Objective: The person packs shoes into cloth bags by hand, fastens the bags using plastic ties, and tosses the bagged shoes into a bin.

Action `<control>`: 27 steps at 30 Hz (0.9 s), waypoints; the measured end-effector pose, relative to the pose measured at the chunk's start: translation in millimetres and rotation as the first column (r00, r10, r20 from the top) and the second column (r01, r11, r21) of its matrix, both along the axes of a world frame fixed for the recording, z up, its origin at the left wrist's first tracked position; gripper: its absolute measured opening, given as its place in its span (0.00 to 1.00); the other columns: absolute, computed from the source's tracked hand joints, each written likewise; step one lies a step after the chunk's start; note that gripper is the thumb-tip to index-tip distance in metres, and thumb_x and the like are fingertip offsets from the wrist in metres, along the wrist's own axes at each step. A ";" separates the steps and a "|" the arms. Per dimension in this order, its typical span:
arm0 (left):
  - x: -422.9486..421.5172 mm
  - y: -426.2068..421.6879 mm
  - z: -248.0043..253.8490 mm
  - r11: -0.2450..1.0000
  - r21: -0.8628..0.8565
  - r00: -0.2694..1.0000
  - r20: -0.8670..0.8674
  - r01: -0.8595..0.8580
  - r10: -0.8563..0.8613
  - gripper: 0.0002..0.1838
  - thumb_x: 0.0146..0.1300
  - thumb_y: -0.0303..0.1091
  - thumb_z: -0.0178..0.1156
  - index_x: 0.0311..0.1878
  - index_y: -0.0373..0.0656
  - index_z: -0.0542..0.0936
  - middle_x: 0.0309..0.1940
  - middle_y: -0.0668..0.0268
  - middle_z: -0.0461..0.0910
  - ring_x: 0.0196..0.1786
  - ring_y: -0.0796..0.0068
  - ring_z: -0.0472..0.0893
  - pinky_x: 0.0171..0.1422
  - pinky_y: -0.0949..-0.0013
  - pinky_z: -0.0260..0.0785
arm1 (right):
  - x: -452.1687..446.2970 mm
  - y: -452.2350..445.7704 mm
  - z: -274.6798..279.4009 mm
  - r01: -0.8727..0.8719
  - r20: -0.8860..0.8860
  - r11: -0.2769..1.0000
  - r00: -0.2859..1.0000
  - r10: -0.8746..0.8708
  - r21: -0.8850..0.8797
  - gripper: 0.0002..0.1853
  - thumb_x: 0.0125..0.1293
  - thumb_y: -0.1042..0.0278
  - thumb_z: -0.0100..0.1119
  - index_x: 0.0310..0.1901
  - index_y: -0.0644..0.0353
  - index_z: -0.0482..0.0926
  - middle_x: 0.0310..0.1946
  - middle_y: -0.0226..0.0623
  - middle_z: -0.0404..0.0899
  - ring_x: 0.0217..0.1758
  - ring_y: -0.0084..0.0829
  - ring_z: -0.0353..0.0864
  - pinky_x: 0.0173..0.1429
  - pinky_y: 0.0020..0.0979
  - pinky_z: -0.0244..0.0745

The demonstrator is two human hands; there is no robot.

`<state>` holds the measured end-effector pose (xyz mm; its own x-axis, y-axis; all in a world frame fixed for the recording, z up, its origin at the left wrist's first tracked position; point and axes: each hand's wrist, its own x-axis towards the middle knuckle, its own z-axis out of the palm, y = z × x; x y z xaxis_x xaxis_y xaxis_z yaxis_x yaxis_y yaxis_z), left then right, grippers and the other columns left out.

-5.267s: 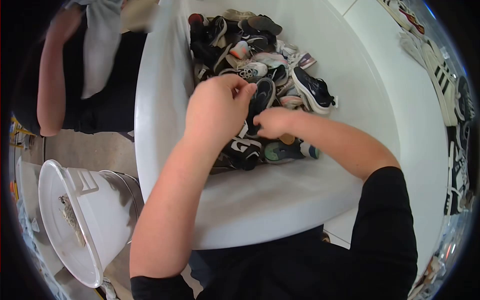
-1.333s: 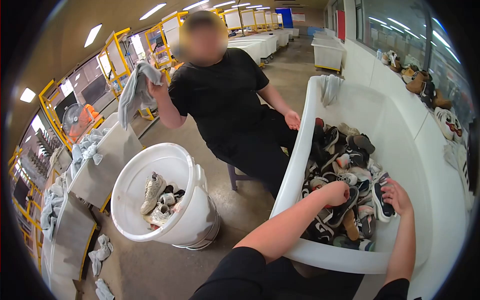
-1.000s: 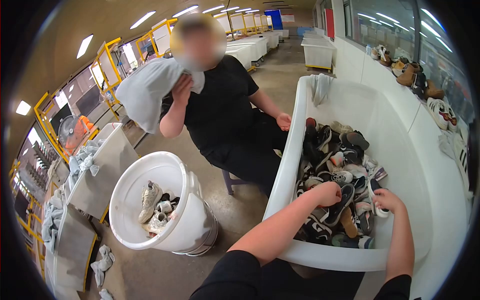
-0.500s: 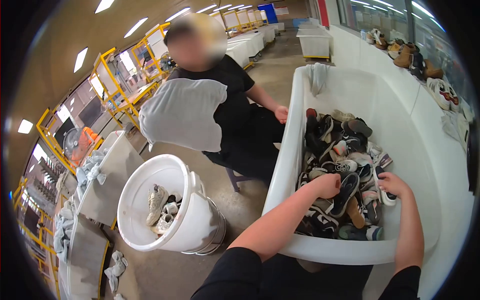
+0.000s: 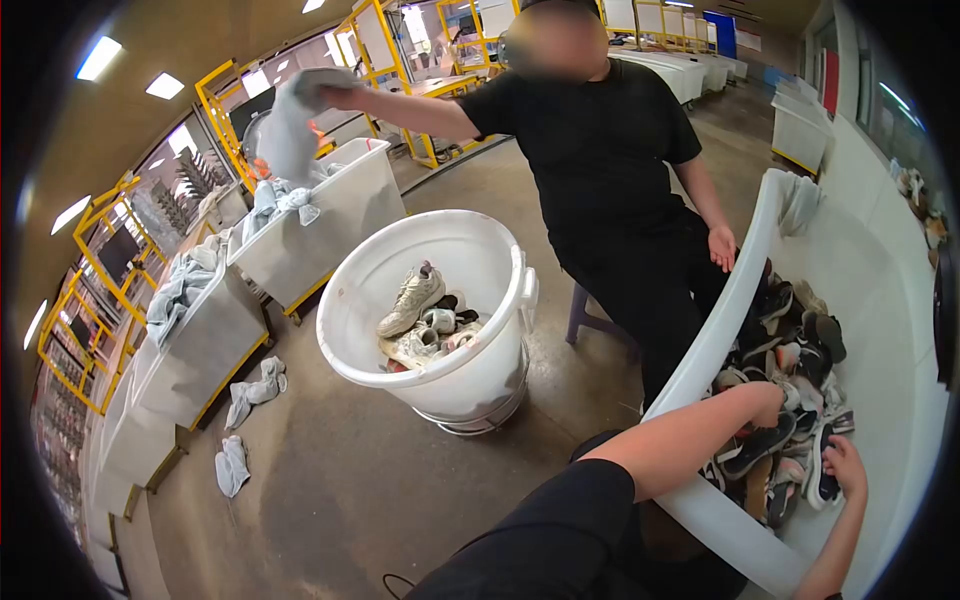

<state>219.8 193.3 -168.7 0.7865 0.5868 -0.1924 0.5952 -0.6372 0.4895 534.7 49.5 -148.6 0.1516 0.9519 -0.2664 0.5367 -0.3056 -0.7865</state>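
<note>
Over the shoe pile (image 5: 820, 335), the left hand (image 5: 764, 404) is held half curled, its fingertips hidden; whether anything is gripped there can't be told. A dark shoe (image 5: 757, 450) is seen just below. By the right hand (image 5: 846, 466), fingers loosely parted, a black shoe with a white sole (image 5: 822, 485) is touched; a firm grip can't be made out. Both shoes are held in the white tub (image 5: 716, 325), its rim partly covered by the left forearm (image 5: 690, 445). Beyond, a blurred grey cloth (image 5: 290, 125) is held out by a co-worker (image 5: 610, 165).

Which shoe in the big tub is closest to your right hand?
The dark shoe with the white sole, right beside the right hand; the other shoes lie farther from it.
</note>
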 end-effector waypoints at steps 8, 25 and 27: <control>-8.9 -9.1 17.4 0.999 -0.030 1.000 0.017 -0.017 0.018 0.18 0.58 0.42 0.65 0.43 0.36 0.88 0.44 0.50 0.87 0.50 0.49 0.85 0.55 0.52 0.78 | -6.0 -1.7 4.7 0.023 -0.001 0.999 1.000 -0.023 -0.043 0.25 0.70 0.66 0.60 0.66 0.64 0.71 0.37 0.34 0.82 0.33 0.22 0.80 0.37 0.25 0.77; -17.6 -16.8 31.5 0.998 -0.034 0.995 0.094 0.048 -0.045 0.17 0.59 0.42 0.65 0.44 0.39 0.87 0.44 0.51 0.87 0.50 0.50 0.85 0.55 0.54 0.77 | -8.9 -4.9 10.0 -0.010 -0.044 0.999 0.999 0.008 -0.040 0.23 0.69 0.68 0.63 0.63 0.66 0.73 0.34 0.35 0.82 0.32 0.23 0.78 0.38 0.28 0.76; -16.7 -17.4 33.8 0.997 -0.063 0.992 0.119 0.045 -0.038 0.17 0.60 0.42 0.65 0.46 0.40 0.86 0.45 0.52 0.87 0.51 0.50 0.85 0.56 0.54 0.76 | -9.8 -7.6 12.3 0.000 -0.009 0.999 1.000 -0.001 -0.040 0.23 0.69 0.67 0.64 0.63 0.66 0.73 0.35 0.35 0.82 0.33 0.24 0.78 0.40 0.28 0.76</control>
<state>203.1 175.9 -134.9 0.8293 0.5424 -0.1340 0.5048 -0.6246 0.5959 524.9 41.9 -136.3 0.1496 0.9403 -0.3059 0.5292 -0.3374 -0.7785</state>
